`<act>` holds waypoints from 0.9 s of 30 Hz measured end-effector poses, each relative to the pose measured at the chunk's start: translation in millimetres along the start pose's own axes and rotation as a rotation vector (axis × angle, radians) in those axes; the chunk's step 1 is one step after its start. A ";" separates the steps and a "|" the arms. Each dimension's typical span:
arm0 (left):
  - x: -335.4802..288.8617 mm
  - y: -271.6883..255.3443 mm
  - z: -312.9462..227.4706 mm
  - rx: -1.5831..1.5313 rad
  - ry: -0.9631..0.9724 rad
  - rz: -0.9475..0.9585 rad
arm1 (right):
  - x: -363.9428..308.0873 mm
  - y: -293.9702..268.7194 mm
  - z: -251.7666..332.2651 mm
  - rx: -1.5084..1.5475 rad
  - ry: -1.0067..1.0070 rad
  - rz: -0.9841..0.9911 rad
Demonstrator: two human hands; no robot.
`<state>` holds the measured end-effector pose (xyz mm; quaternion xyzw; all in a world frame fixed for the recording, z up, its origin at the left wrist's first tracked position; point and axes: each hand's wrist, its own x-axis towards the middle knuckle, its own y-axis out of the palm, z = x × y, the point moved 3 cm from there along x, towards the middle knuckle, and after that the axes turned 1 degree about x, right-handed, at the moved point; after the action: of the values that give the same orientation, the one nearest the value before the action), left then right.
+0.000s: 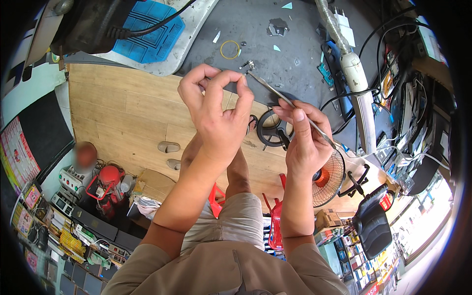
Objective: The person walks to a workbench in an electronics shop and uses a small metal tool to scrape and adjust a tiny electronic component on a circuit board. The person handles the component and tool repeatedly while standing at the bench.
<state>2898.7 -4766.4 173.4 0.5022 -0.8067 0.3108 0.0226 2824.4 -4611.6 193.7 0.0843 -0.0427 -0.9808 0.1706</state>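
Note:
My left hand (216, 101) is over the near edge of the dark grey work mat (216, 19), thumb and forefinger pinched together. Whatever is between these fingertips is too small to make out. Just beyond them lie small metal parts (250, 64) on the mat. In my right hand (309, 135) is a slim metal tool (269, 88), held like a pen. Its thin tip reaches left, close to the left fingertips and the small parts; its other end sticks out behind my right hand. Whether the tip touches anything, I cannot tell.
A yellow ring (229, 49) and several glass-like shards (217, 37) lie beyond my hands. At the far left is a blue pad (150, 32). A pale lamp arm (358, 78) and black cables stand on the right. Below are a fan (328, 179) and a red stool (276, 223).

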 end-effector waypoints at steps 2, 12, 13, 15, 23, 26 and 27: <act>-0.6 0.1 0.2 0.000 -0.003 -0.002 | -0.1 -0.2 -0.8 0.005 -0.014 -0.001; -1.2 1.0 -0.3 -0.021 -0.026 -0.015 | -1.0 -1.9 -2.6 0.069 -0.035 -0.007; -1.2 1.3 -0.2 -0.020 -0.021 -0.018 | -1.1 -2.0 -2.9 0.069 -0.036 -0.006; -1.7 1.6 0.8 -0.017 -0.018 -0.021 | -1.1 -2.2 -3.7 0.070 -0.036 -0.004; -2.4 2.1 1.7 -0.008 -0.007 -0.037 | 10.8 4.6 12.5 0.063 -0.031 -0.102; -2.9 1.1 3.3 0.008 -0.006 -0.032 | 25.7 13.8 23.1 0.024 -0.041 -0.180; -3.7 1.0 4.4 0.011 -0.007 -0.029 | 31.0 14.5 24.6 0.023 -0.051 -0.181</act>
<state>2901.0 -4765.4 168.0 0.5150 -0.7977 0.3131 0.0214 2796.0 -4634.4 214.8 0.0649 -0.0505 -0.9935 0.0789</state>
